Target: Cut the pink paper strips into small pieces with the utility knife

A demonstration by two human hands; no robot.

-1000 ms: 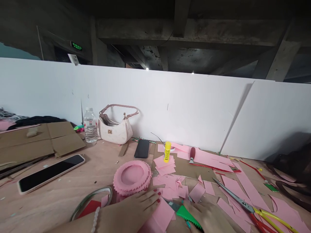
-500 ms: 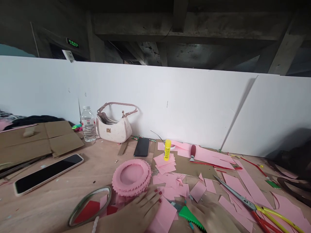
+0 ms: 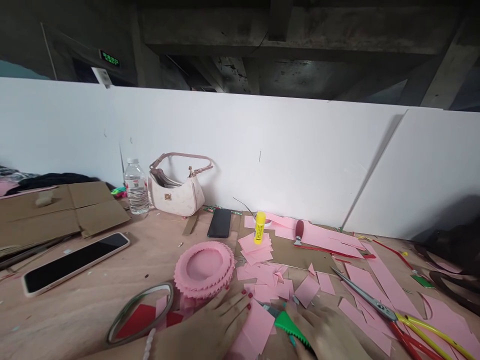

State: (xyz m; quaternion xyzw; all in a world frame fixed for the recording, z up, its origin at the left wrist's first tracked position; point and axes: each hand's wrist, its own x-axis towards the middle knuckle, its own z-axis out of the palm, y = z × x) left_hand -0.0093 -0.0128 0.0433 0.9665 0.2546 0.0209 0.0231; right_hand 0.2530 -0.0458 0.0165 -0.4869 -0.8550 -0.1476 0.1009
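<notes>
Slightly further right than a second ago, my left hand point(image 3: 212, 322) lies flat, fingers extended, on the sheet point(image 3: 257, 327), while my right hand point(image 3: 326, 330) grips the knife point(image 3: 289, 325), whose blade point(image 3: 269, 308), near my fingertips point(image 3: 249, 295), could nick them should the sheet slip.

Head-worn view, forward over the table point(image 3: 150, 262)

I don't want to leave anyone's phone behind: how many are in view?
2: a phone in a pale case lies at the left, in front of the cardboard; a black phone lies to the right of the white handbag. Others could be hidden from view.
</notes>
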